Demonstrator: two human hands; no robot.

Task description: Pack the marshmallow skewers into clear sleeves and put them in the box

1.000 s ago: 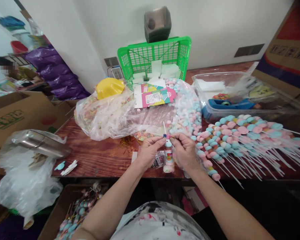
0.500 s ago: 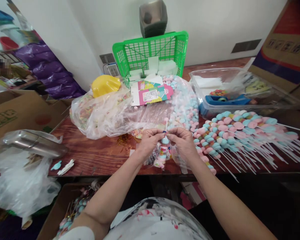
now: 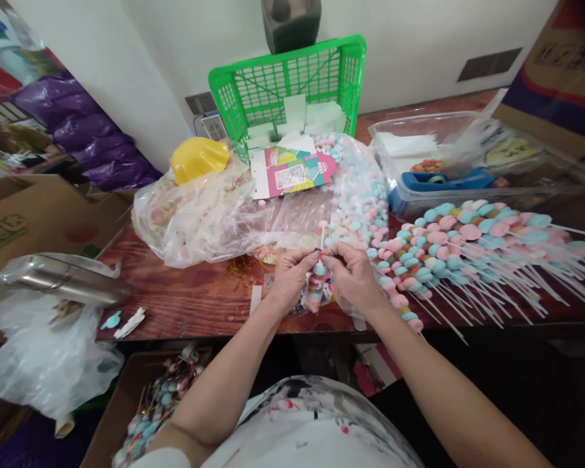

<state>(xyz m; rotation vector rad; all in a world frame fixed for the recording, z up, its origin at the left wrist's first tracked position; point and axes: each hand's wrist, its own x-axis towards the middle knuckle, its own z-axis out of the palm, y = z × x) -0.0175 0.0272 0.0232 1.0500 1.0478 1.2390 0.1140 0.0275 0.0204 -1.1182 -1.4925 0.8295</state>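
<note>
Candy (image 3: pixel 315 296), axis approx fore-aft, stick (image 3: pixel 322 236) ptg away, pinched by L hand (image 3: pixel 291 276) & R hand (image 3: pixel 355 278).

Your light is soft and a bit grey. The flask (image 3: pixel 73 279) and big bag (image 3: pixel 195 221) look shiny. Under the table (image 3: pixel 199 299) it's very dark. The candy (image 3: pixel 315 291) is blurry, and the right-hand box (image 3: pixel 558 91) looks dim and stretched.

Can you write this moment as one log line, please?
left hand: pinching wrapped candy near its stick | right hand: pinching same spot | nearby: candy skewers piled on table, right side
</note>
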